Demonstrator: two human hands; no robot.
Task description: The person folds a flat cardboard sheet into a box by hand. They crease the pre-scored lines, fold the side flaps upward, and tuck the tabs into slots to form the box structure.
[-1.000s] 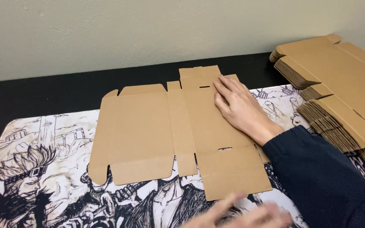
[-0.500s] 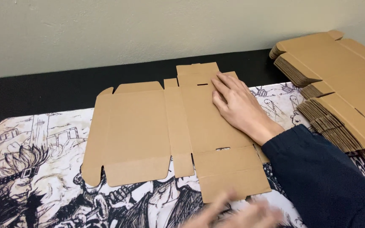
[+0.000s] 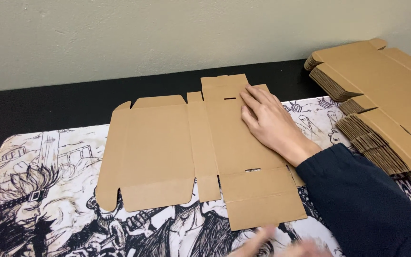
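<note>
While the flat cardboard box blank lay unfolded on the printed black-and-white mat, the right hand pressed flat and open on its right panel, gripping nothing. The left hand was blurred at the bottom edge, grip unclear. The blank looked light, stiff, creased; edges or flaps seemed best holds. A stack of blanks sat right, well apart.

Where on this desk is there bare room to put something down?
Free: the illustrated mat left of the flat cardboard blank, and the black desk strip along the wall. Crowded: the right side, with the cardboard stack and right hand.
</note>
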